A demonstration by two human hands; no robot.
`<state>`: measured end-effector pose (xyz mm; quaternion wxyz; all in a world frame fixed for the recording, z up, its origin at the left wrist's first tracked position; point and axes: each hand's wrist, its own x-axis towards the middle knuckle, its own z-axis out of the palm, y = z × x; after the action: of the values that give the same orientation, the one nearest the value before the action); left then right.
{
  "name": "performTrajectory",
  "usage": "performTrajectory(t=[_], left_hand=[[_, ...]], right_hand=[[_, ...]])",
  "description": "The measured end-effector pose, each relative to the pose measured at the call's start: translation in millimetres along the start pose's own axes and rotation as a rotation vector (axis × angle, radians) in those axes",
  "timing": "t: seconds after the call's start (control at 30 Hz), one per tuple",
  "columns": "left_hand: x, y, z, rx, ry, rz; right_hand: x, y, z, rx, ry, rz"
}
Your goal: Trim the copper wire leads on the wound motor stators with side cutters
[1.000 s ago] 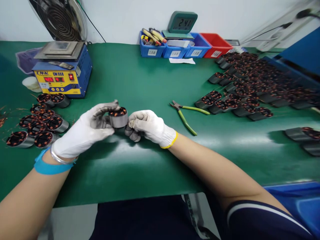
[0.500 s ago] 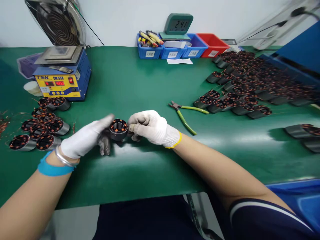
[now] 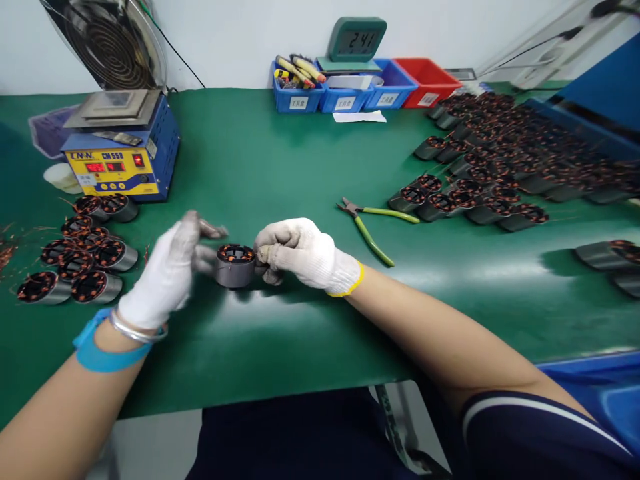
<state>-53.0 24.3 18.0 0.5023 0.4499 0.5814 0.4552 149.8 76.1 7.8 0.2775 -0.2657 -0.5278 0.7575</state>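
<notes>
A motor stator [image 3: 236, 269], a dark grey ring with copper windings inside, is between my gloved hands above or on the green bench. My left hand [image 3: 167, 267] is at its left, blurred by motion, with thumb and fingers apart; whether the fingertips touch the stator I cannot tell. Against the right side of the stator, my right hand [image 3: 295, 253] is closed in a pinch. What lies between its thumb and forefinger is hidden. Green-handled cutting pliers [image 3: 367, 230] lie open to the right of my right hand.
Several stators [image 3: 95, 250] stand at the left, below a blue-and-yellow CM558 solder pot [image 3: 120, 160]. Many more stators [image 3: 490, 173] cover the right. Blue bins [image 3: 299, 102], a red bin [image 3: 425, 83] and a clock [image 3: 358, 40] line the back, near a fan [image 3: 105, 43].
My left hand has turned and its fingers have shifted off the near side of the stator. The stator now shows more of its outer wall. My right hand stays nearly still.
</notes>
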Motion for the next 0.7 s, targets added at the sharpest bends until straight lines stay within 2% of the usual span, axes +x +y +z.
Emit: performTrajectory(t=[0.07,0.1,0.13,0.17,0.27,0.3,0.33,0.37,0.4,0.47,0.5,0.53,0.63,0.67,0.7], left_hand=[[6.3,0.9,-6.6,0.05,-0.355,-0.359],[7.2,3.0,-8.2,0.078,-0.461,-0.433],[6.6,5.8,-8.2,0.078,-0.48,-0.415],[4.9,9.2,-6.5,0.047,-0.423,-0.324],[-1.8,17.8,3.6,-0.229,-0.091,0.047],[-3.1,19.3,6.9,-0.341,0.005,0.112],[-3.7,19.8,9.5,-0.419,0.057,0.109],[-3.7,19.5,11.3,-0.447,0.046,0.042],[-3.4,18.4,12.3,-0.421,-0.028,-0.064],[-2.9,14.7,12.4,-0.214,-0.256,-0.241],[-2.9,12.2,12.0,-0.061,-0.312,-0.226],[-3.3,9.6,11.6,0.098,-0.298,-0.124],[-4.9,1.6,10.7,0.491,-0.06,0.459],[-5.3,-0.6,10.6,0.567,-0.016,0.608],[-5.6,-2.0,10.7,0.618,0.001,0.69]], right_hand=[[-1.6,-3.3,0.2,-0.096,0.035,-0.004],[-1.4,-4.0,0.2,-0.123,0.049,-0.002],[-0.7,-4.0,0.3,-0.13,0.06,0.009],[0.4,-3.5,0.3,-0.117,0.068,0.024],[4.1,-0.5,0.8,0.005,0.081,0.059],[4.8,0.2,1.0,0.046,0.08,0.055],[5.0,0.6,1.1,0.075,0.075,0.045],[4.7,0.6,1.2,0.084,0.069,0.034],[4.0,0.4,1.2,0.071,0.061,0.027],[2.7,0.0,1.1,0.015,0.05,0.023],[2.4,0.4,1.1,-0.002,0.052,0.026],[2.7,1.4,1.2,0.004,0.06,0.029],[6.7,8.3,1.9,0.142,0.079,0.058],[8.4,11.0,1.7,0.187,0.077,0.074],[9.8,13.1,1.1,0.212,0.07,0.091]])
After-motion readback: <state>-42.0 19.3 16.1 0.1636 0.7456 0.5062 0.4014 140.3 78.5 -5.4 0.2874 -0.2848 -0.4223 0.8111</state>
